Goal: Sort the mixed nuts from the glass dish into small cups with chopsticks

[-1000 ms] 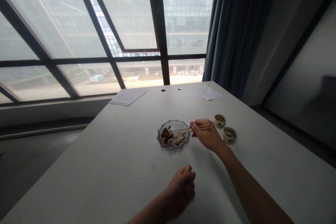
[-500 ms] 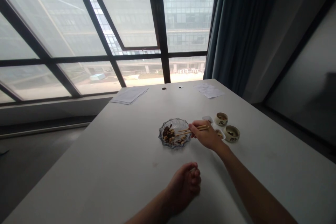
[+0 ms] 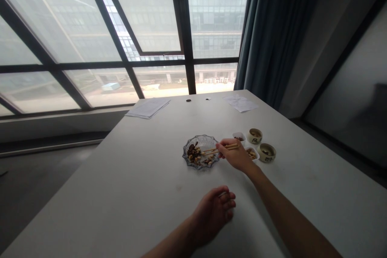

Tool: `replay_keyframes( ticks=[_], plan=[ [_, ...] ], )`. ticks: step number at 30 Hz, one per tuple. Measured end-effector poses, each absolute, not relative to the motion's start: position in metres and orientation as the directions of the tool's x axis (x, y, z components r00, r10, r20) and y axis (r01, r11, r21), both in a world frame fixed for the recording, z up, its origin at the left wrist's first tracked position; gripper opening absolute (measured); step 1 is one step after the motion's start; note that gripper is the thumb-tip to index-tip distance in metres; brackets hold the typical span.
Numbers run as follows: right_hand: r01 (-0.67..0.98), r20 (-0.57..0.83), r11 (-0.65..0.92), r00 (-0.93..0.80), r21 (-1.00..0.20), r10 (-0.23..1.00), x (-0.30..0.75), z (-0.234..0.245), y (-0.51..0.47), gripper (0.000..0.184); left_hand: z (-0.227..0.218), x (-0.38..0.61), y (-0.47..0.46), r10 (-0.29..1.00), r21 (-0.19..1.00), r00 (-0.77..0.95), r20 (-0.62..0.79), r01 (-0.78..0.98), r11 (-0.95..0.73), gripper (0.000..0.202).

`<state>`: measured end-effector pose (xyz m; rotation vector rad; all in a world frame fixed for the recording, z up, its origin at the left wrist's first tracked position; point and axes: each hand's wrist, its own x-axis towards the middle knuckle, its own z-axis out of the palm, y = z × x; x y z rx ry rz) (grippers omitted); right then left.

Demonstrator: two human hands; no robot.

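Chopsticks (image 3: 215, 150) — in the right hand (image 3: 235, 156) — reach over a glass plate (image 3: 205, 142).

We look from the person's head, forward and down along a long table (image 3: 136, 161) toward a window (image 3: 151, 16), near enough to keep the left hand (image 3: 213, 213) and right hand (image 3: 234, 156) in view.

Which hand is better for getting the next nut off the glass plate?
The right hand is better. It holds the chopsticks, and their tips reach over the plate, close to the nuts. The left hand is curled up farther from the plate and has no chopsticks.
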<state>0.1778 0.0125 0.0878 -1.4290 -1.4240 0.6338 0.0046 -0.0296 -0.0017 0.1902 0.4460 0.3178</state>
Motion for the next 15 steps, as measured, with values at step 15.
replay_keyframes(
  ticks=[15],
  plan=[
    [0.364, 0.246, 0.158, 0.210, -0.918, 0.946, 0.1781, 0.0840, 0.0140, 0.038, -0.0031, 0.0041, -0.0290, 0.331, 0.219, 0.865, -0.377, -0.264, 0.939, 0.008]
  ],
)
